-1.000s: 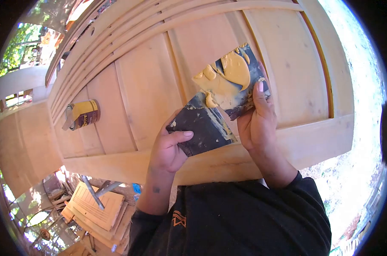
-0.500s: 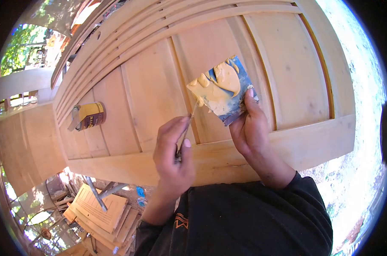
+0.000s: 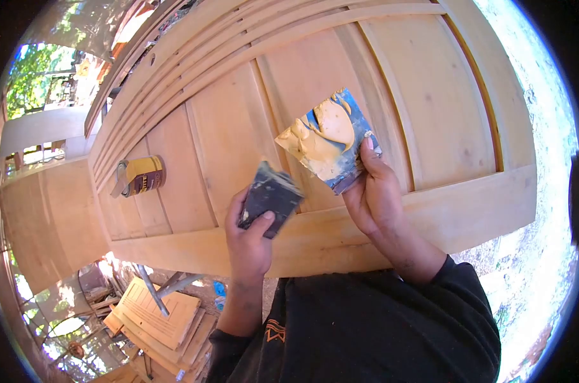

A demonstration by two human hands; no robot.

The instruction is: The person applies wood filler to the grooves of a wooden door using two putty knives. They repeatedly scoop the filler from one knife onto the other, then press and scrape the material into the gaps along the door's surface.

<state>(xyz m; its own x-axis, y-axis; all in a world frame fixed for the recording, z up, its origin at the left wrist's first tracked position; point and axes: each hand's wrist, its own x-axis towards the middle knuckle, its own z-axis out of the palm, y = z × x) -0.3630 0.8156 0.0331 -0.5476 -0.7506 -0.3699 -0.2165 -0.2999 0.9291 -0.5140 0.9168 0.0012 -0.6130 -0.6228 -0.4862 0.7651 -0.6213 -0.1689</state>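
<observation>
The left hand (image 3: 250, 246) has its grip closed around a dark scraper (image 3: 270, 203), while the right hand (image 3: 377, 195) grasps a blue-black plate (image 3: 361, 131) just beside it, both above the wooden panel (image 3: 229, 127). Handling this well probably calls for a steady, fairly level plate, so the thick tan paste (image 3: 334, 124) on it does not slide off, and an even scraper edge. On the panel sits a yellow-and-maroon container (image 3: 150, 175), its contents hidden.

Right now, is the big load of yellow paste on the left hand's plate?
No, the yellow paste sits on the plate held in the right hand.
</observation>
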